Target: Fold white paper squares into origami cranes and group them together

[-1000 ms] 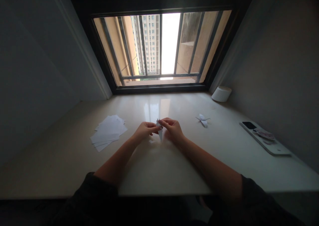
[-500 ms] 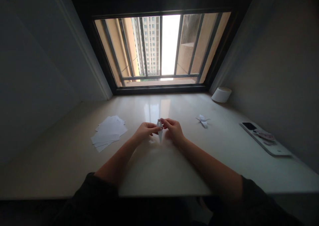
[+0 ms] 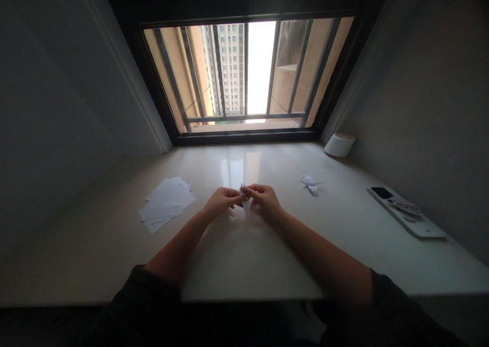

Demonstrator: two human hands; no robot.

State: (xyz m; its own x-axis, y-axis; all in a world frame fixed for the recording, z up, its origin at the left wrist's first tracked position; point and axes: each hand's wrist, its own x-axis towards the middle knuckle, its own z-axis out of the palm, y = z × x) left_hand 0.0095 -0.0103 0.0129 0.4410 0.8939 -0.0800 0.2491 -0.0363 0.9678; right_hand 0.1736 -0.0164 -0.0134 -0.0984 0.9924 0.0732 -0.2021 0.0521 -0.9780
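A small piece of folded white paper (image 3: 245, 208) is pinched between my two hands, just above the pale counter. My left hand (image 3: 222, 199) grips it from the left with thumb and fingers closed. From the right, my right hand (image 3: 264, 196) closes thumb and forefinger on its upper part. A thin tip sticks up above the fingers and a pointed end hangs below them; the middle is hidden by my fingertips. Off to the right, a finished-looking folded paper crane (image 3: 311, 185) rests on the counter.
A loose pile of white paper sheets (image 3: 168, 202) lies on the left of the counter (image 3: 244, 265). Along the right wall are a white roll (image 3: 340, 145) and a white phone (image 3: 405, 212). A dark-framed window (image 3: 244, 138) with bars stands at the back.
My right thumb and fingers have shifted slightly left and down over the folded paper, covering more of it. My left hand stays almost in place.
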